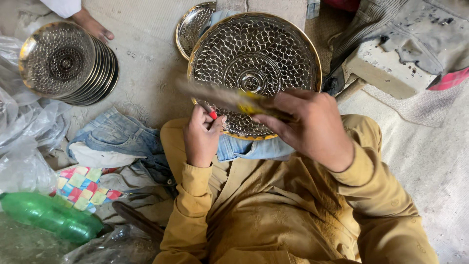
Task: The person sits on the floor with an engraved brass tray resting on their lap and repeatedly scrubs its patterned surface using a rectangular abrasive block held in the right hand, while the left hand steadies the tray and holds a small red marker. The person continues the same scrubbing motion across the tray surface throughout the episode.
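Head view: left hand (201,139) pinching one red-tipped tool (212,114) against one big engraved brass plate (254,58) leaning on lap. Right hand (310,127) gripping one blurred, yellow-marked tool (229,99) across it. One plate stack (68,63) lying on floor, left; one more plate (188,27) behind.

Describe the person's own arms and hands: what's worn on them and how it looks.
Both arms wear long, loose mustard-brown sleeves of soft, wrinkled cloth, matching the garment, ending in plain cuffs at the wrists. The left hand and right hand are bare: no gloves, rings or watch visible.
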